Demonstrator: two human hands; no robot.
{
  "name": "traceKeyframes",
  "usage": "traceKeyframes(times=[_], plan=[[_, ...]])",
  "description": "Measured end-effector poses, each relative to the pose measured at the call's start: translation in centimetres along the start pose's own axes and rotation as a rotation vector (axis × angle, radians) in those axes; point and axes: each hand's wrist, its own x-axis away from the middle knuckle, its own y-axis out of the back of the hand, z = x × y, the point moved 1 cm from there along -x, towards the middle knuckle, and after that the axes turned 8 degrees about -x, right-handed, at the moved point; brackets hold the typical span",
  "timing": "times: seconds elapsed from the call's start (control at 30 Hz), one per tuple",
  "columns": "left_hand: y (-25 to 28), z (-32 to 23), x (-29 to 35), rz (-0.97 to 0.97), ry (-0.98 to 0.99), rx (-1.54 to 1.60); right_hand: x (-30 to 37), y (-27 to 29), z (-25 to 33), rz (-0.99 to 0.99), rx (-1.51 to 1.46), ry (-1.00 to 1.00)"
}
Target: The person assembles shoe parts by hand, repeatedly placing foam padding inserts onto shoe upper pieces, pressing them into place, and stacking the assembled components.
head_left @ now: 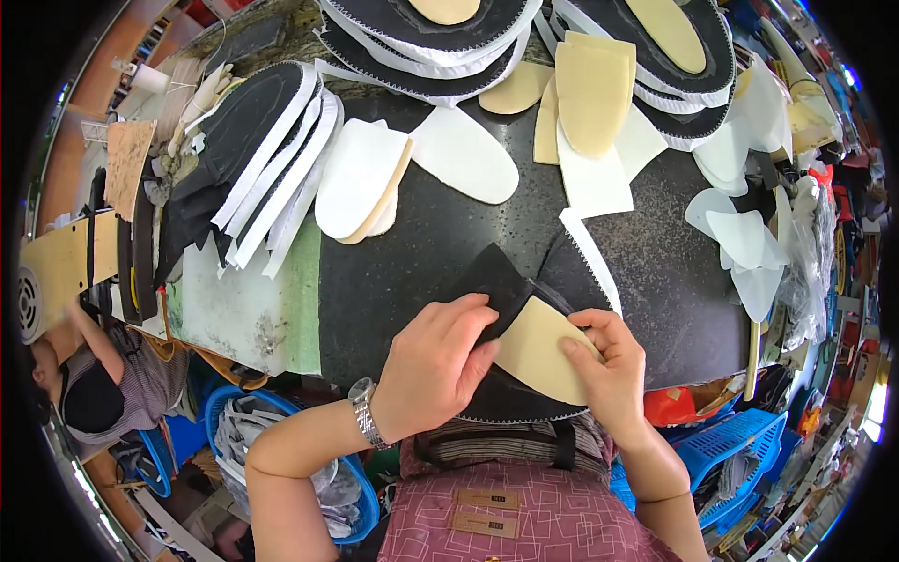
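Observation:
A beige foam pad with a rounded end lies over a black shoe upper at the near edge of the worktable. My right hand pinches the pad's right edge between thumb and fingers. My left hand, wearing a metal wristwatch, has its thumb and fingers closed on the upper's black flap, just left of the pad. A white zigzag-stitched strip edges the upper on the right. The left fingertips partly cover the flap.
Stacked black uppers with white edging stand at the back; more lie at the left. White and beige pads lie between. Translucent cut pieces are at the right. Blue baskets sit below; another person is at far left.

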Motion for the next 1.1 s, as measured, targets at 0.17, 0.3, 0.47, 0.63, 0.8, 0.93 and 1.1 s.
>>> traceKeyframes(times=[0.17, 0.3, 0.47, 0.63, 0.8, 0.93, 1.1], plan=[[-0.3, -0.3, 0.5, -0.017, -0.130, -0.072, 0.1, -0.9, 0.0, -0.078, 0.201, 0.089], [-0.6, -0.7, 0.9, 0.067, -0.187, -0.149, 0.3, -1.1, 0.6, -0.055, 0.399, 0.148], [-2.2, -0.5, 1.4, 0.220, -0.427, -0.508, 0.8, -0.4, 0.4, -0.091, 0.424, 0.244], [-2.2, -1.1, 1.2, 0.256, -0.415, -0.513, 2.5, 2.3, -0.5, -0.092, 0.079, 0.007], [-2.7, -1.4, -0.5, 0.309, -0.444, -0.430, 1.6, 2.3, -0.8, -0.082, 0.159, -0.025], [-3.9, -0.7, -0.1, 0.465, -0.622, -0.186, 1.9, 1.5, -0.7, -0.075, 0.335, 0.142], [-3.7, -0.8, 1.0, 0.468, -0.646, -0.376, 1.7, 1.9, 0.3, 0.079, 1.074, 0.594]])
